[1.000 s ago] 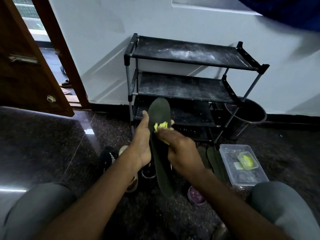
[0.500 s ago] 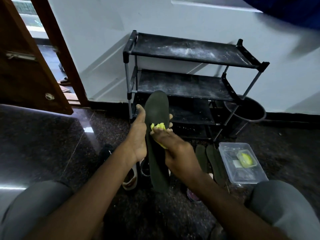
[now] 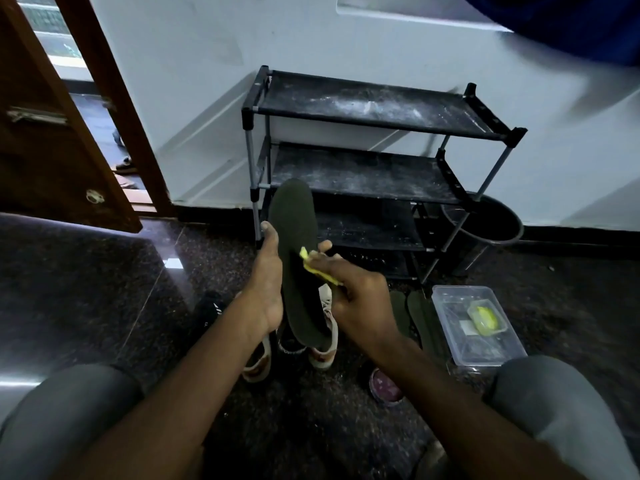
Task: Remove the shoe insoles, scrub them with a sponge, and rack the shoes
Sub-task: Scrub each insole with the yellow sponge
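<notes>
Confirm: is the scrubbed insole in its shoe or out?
Out. The left hand holds the insole upright above the shoes; the right hand presses a yellow sponge on it.

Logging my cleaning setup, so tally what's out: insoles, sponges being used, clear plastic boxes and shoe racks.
Dark green foam insoles: 3 (one held, two on floor)
Yellow sponge: 1
Clear plastic box: 1
Black metal-framed shoe rack: 1
Total: 6

Sponge (image 3: 320, 273): mostly covered by right hand (image 3: 360, 299). Shoes (image 3: 325, 348): partly behind insole (image 3: 294, 230). Blue fabric (image 3: 571, 19): cut by top edge. Clear tub (image 3: 498, 351) contents: indistinct.
</notes>
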